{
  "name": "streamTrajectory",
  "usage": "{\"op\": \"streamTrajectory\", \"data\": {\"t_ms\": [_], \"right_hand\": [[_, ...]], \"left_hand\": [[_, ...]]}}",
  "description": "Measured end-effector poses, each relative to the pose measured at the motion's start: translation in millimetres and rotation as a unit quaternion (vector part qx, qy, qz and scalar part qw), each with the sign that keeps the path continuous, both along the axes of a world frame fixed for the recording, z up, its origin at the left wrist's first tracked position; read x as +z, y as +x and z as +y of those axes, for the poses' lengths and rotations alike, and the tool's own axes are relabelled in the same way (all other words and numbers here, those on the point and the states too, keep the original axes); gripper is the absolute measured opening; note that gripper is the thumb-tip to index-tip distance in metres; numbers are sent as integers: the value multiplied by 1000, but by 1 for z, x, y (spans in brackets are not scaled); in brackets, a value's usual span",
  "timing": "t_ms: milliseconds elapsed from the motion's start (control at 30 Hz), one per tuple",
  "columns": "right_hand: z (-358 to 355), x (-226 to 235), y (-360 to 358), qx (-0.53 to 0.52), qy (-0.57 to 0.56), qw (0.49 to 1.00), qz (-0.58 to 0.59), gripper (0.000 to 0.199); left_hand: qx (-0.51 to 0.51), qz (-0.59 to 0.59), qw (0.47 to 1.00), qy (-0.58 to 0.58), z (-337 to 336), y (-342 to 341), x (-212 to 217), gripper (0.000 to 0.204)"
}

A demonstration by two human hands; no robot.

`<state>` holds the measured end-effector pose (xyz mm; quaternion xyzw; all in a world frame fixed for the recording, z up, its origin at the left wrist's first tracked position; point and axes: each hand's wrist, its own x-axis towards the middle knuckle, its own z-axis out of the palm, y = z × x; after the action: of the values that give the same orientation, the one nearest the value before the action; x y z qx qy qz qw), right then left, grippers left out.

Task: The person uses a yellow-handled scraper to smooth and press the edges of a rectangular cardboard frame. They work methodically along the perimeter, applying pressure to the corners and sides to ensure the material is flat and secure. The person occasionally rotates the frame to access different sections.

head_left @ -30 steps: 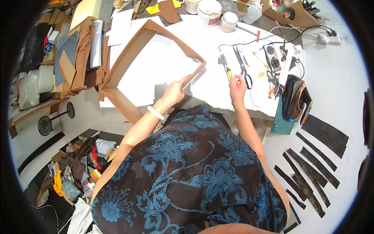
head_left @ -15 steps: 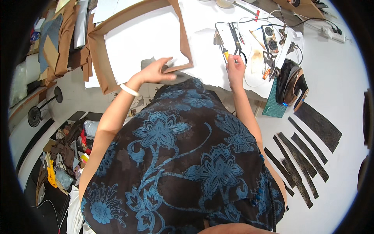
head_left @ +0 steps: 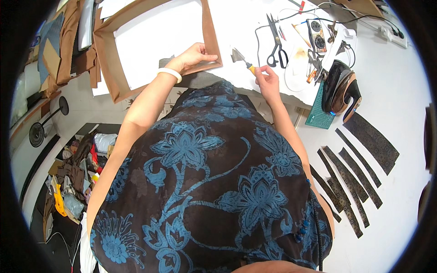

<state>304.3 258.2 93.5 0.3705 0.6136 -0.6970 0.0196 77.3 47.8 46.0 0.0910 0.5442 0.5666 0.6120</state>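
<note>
A large brown box-like frame (head_left: 105, 52), probably leather or card, stands on the white tabletop at the upper left. My left hand (head_left: 193, 57) is closed at its near right corner, thumb and fingers pinching the wall there. In my right hand (head_left: 267, 82) is a small electric hand iron (head_left: 251, 69) with a yellow handle and a flat, spade-shaped metal tip. That tip points up and left, a short way right of the frame's corner. A grey sheet (head_left: 200, 79) lies under the frame's near edge.
Black scissors (head_left: 276, 45) lie beyond my right hand. Farther right are a control box with two dials (head_left: 317, 35), a black clothes iron (head_left: 339, 91) and a green cutting mat (head_left: 321, 111). Dark patterned strips (head_left: 350, 182) spread at lower right. Cords cross the table's far side.
My right hand has picked the yellow-handled iron up from beside the scissors and brought it left, toward the frame. My left hand has moved up onto the frame's corner.
</note>
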Motion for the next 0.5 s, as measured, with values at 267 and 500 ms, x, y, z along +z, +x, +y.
{"op": "streamTrajectory", "data": {"t_ms": [267, 500], "right_hand": [[-22, -4, 5, 35, -45, 998, 2, 20], [-31, 38, -13, 125, 312, 942, 26, 19]], "left_hand": [[-18, 43, 999, 1, 0, 8, -19, 20], [-7, -10, 999, 30, 2, 7, -22, 19]]}}
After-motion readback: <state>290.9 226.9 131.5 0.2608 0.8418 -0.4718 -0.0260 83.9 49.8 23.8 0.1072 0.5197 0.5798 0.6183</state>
